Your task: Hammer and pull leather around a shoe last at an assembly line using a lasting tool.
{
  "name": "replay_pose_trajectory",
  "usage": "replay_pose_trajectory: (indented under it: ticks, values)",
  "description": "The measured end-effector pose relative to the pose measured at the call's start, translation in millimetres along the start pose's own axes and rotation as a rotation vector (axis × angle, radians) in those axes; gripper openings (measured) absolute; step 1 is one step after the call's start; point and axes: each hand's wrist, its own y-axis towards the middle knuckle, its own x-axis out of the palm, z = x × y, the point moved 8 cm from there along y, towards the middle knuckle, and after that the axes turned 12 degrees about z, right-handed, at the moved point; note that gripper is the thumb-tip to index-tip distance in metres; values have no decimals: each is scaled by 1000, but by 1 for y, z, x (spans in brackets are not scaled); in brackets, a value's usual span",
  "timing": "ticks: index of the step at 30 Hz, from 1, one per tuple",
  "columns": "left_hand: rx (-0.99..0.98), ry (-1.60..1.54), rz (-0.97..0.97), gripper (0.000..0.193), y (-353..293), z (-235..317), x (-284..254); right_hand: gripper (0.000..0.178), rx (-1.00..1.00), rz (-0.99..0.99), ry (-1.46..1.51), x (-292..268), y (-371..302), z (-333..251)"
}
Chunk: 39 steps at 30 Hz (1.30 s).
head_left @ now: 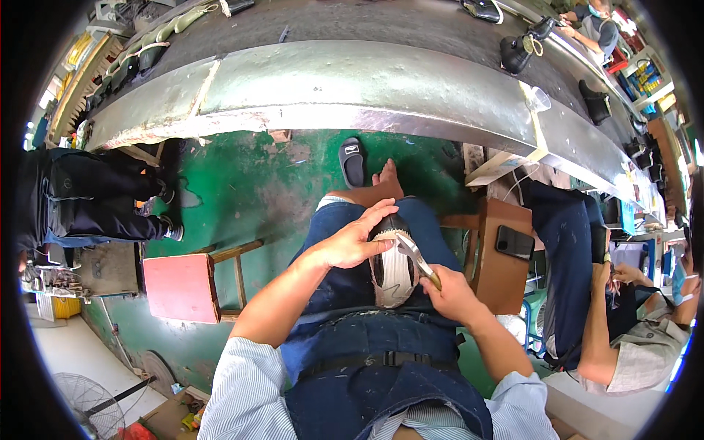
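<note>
A shoe (394, 275) rests bottom-up on my lap between my thighs. Its underside is pale, with a stitched-looking rim, and dark upper shows at the toe end. My left hand (358, 242) grips it from the left, fingers over the dark end and thumb on the pale bottom. From the right, my right hand (449, 295) is closed around the yellowish handle of a metal hand tool (415, 254). The tool's silvery head lies at the shoe's right edge; whether it is a hammer or pincers I cannot make out.
Ahead runs a metal-edged workbench (293, 77) with dark shoes (516, 53) on it. A reddish stool (181, 287) stands left; a phone (515, 243) lies on a brown stool (488, 271) at right. A slipper (353, 163) is on the floor. People sit on both sides.
</note>
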Motion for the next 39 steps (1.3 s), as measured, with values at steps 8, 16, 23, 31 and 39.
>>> replay_pose_trajectory:
  ticks: [8, 16, 23, 31, 39]
  values:
    - [-112, -47, 49, 63, -8, -11, 3, 24, 39, 21, -139, -3, -21, -15]
    - [-31, -77, 237, 52, -10, -1, 8, 26, 360, -507, 320, -11, -43, -15]
    - [55, 62, 194, 79, -19, 31, 28, 86, 125, 76, 327, -53, 27, -37]
    - [119, 268, 175, 96, -41, 7, 62, 100, 18, -131, 130, -36, 77, -24]
    - [-29, 289, -189, 72, -20, 17, 47, 79, 301, 100, 476, -56, 63, 39]
